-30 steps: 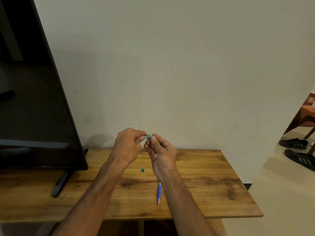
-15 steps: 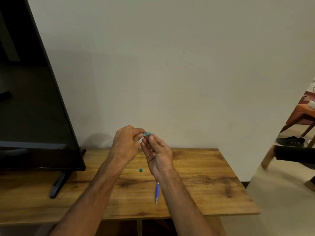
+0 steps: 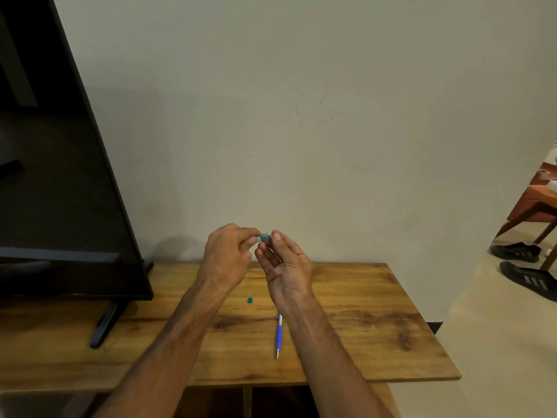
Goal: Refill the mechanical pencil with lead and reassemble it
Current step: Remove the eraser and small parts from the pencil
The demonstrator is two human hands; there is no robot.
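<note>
Both hands are raised above the wooden table [image 3: 376, 333]. My left hand [image 3: 227, 257] pinches a small teal lead case [image 3: 263, 237] by its left end. My right hand [image 3: 286, 267] is palm up, thumb and forefinger pinched at the case's right end; whether a lead is between them is too small to tell. A blue and white mechanical pencil [image 3: 279, 337] lies on the table under my right wrist, tip toward me. A tiny teal cap [image 3: 250, 300] rests on the table between my forearms.
A large dark TV screen [image 3: 60, 191] on a black stand [image 3: 104, 325] fills the table's left side. A plain wall is behind. Off the right edge are black shoes [image 3: 527, 277] on the floor and a wooden stool [image 3: 539, 206].
The hands stay together on the lead case; my right hand has turned more palm-up. The camera view shifted slightly, and a moving leg at the right is gone.
</note>
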